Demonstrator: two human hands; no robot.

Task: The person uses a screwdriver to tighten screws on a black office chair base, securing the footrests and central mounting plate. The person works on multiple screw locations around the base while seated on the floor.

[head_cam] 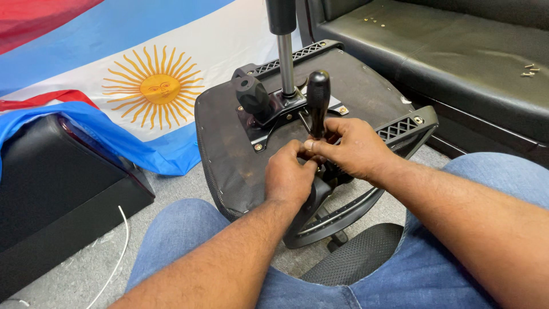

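Two hands, left (pixel 287 176) and right (pixel 349 150), together clamp one screwdriver (pixel 318 94) over one chair seat (pixel 229 149).

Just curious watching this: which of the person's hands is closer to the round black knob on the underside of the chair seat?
Left. The left hand sits just below and right of the round black knob, not touching it. The right hand is farther right, at the base of the black-handled screwdriver.

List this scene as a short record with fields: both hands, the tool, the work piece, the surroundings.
left hand: fingertips at the screwdriver's lower end
right hand: pinching the same spot from the other side
screwdriver: black handle, upright
chair seat: upside down, metal plate and gas cylinder facing up
surroundings: flag on floor, black sofa with loose screws
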